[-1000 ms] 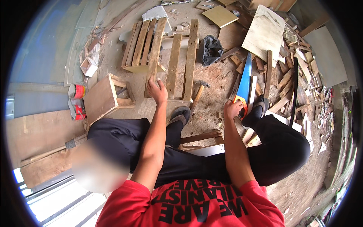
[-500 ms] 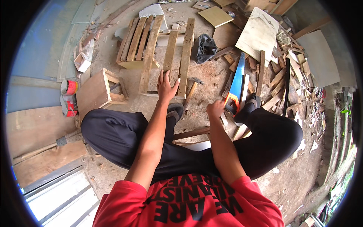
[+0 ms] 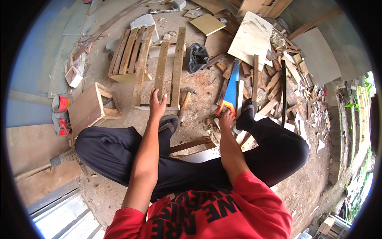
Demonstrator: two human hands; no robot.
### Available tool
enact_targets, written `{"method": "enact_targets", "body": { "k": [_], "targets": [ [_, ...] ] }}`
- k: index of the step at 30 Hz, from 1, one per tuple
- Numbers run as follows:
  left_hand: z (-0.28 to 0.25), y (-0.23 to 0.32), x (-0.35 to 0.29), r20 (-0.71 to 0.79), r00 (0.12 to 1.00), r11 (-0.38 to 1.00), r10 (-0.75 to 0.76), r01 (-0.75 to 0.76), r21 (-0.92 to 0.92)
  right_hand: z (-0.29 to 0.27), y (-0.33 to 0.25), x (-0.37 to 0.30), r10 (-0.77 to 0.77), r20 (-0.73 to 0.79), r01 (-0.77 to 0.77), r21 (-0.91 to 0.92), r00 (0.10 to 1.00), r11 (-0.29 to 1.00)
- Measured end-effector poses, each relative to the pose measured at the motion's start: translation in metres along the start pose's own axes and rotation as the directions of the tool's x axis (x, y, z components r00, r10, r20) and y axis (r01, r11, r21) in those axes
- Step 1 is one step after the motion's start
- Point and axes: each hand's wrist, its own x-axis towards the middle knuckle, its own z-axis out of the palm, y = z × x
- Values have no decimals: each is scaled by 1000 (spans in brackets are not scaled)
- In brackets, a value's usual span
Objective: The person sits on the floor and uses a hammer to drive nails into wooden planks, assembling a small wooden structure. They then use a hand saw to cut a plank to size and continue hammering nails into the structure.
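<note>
While the handsaw lies right of the claw hammer, blade tip pointing forward along its long axis, the right hand meets its handle, grip unclear; the left hand spreads loosely at a wooden slat.

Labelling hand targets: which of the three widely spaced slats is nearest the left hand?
The middle slat: the left hand is at its near end, and its far end stops short of the left slat's and right slat's.

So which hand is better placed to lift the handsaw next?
Probably the right hand: it's at the orange handle of the handsaw, while the left hand is by a wooden slat.
</note>
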Motion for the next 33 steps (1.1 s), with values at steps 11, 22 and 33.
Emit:
{"method": "enact_targets", "body": {
  "k": [11, 22, 33],
  "targets": [
    [27, 39, 21, -273, 958, 981, -84, 128, 147, -48, -10, -25, -397, -22, 363, 450, 918, 816],
    [60, 122, 18, -320, 941, 987, 106, -62, 145, -359, -116, 3, 200, -618, 590, 786, 760, 185],
    [61, 111, 51, -236, 972, 984, 6, 37, 176, -532, -142, 112, -377, -370, 475, 847, 849, 240]
  ]
}}
